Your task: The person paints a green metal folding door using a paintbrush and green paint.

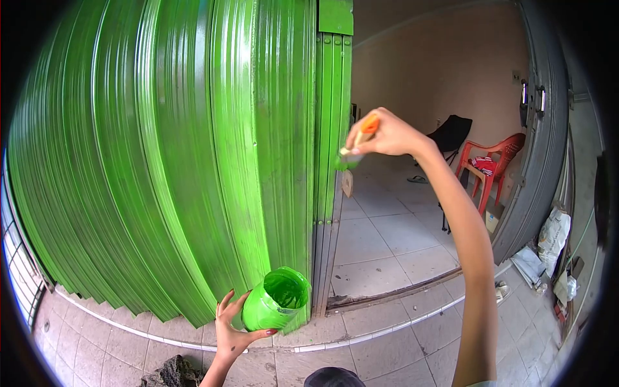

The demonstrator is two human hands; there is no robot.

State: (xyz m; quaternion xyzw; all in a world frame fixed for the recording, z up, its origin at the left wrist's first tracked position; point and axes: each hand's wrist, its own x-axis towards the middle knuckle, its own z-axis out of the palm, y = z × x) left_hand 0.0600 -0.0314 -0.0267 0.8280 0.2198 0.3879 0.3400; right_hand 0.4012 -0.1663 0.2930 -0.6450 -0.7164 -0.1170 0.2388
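My right hand [380, 134] is closed round a paintbrush [366, 129] with an orange and pale handle. The brush's green, slightly blurred bristles point down beside the green edge strip [327, 116] of the folding metal door; whether they touch it I cannot tell. Low in the view, my left hand [233, 327] grips the side of an open green paint container [267, 309], tilted, with wet green paint on its inner walls. Glossy green paint covers the ribbed metal door [174, 148] on the left.
Beyond the doorway are a red chair [491, 161] with a red cloth, a black chair [453, 133] and a sandal. A raised tiled step [380, 322] runs below. A grey door [538, 148] and white bags [553, 240] stand right; dark cloth [171, 373] lies lower left.
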